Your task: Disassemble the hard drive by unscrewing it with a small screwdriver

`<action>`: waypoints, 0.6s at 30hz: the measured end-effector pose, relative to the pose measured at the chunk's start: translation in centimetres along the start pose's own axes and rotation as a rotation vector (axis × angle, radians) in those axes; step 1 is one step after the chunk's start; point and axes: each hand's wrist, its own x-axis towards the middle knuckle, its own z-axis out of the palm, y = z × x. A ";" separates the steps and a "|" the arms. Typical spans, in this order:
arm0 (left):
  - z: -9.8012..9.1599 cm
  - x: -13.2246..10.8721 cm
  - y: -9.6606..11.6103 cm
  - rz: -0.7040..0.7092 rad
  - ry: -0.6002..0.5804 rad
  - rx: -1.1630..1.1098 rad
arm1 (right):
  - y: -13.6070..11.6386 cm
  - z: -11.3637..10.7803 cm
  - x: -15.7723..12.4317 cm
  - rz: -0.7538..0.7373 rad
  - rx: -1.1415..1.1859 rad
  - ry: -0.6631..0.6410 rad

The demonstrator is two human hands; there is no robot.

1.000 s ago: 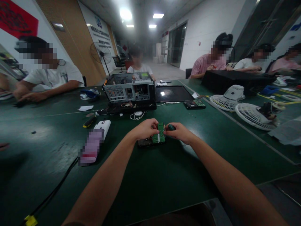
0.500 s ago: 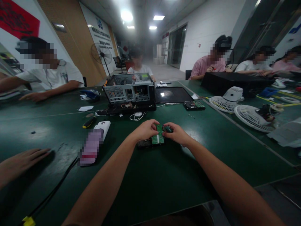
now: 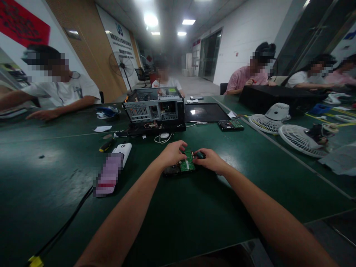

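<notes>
A hard drive [image 3: 172, 170] lies on the green table in front of me, its green circuit board [image 3: 188, 162] facing up. My left hand [image 3: 174, 152] steadies the drive from its left side, thumb low over the board and fingertips at its far edge. In my right hand [image 3: 208, 160], at the board's right edge, is a screwdriver [image 3: 200, 155] with a short dark green handle. The fingers hide its tip.
An opened computer case [image 3: 152, 109] stands beyond my hands, near a second hard drive [image 3: 230, 125]. A yellow-black screwdriver [image 3: 106, 145] and a phone [image 3: 113, 168] lie left. White fan parts [image 3: 302, 139] sit right. Co-workers sit around the table.
The other person's hand at the lower left has left the view. My left fingertips have lifted slightly off the board. My right hand stays at the board's right edge.
</notes>
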 end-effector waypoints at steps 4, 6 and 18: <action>-0.4 0.0 -0.2 0.029 0.043 0.091 | 0.3 0.1 0.2 0.043 -0.010 0.031; -0.6 -0.2 -0.1 0.059 0.041 0.109 | 0.3 0.1 0.1 0.061 -0.011 0.021; -1.3 -0.6 0.5 0.169 -0.169 0.372 | -0.3 -1.1 0.0 -0.182 -0.245 0.074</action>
